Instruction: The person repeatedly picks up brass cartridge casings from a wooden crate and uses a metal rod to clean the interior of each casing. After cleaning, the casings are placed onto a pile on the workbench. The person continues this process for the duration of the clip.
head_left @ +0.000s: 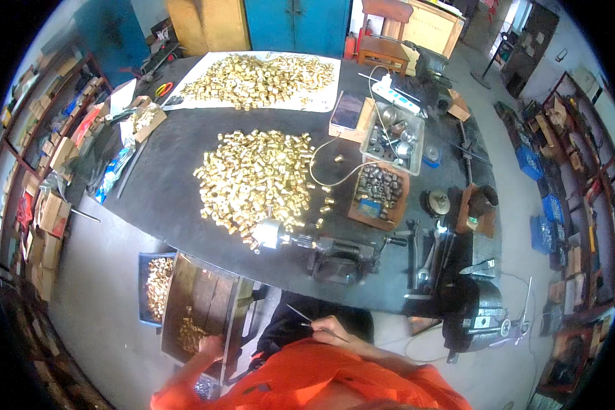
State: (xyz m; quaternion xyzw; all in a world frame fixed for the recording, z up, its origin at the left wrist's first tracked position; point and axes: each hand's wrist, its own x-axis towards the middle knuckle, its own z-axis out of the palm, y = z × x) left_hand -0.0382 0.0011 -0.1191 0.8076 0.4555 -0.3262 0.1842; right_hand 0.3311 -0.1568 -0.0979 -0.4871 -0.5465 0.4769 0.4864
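Nearest to me is the orange shirt (287, 374). In the wooden box (203, 290), I see brass pieces (189, 333) just left of the fingers of the nearer left hand (211, 347); whether closed, I cannot tell. The right hand (330, 329) grips a thin rod (298, 312), pointing forward-left.

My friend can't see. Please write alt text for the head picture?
A person's left hand reaches into a wooden box with small gold-coloured pieces, while the right hand holds a thin rod. Two big gold-coloured heaps lie on the dark table.

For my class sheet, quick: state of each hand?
Left hand: beside brass pieces; open or closed cannot be told.
Right hand: closed, holding a thin tool.
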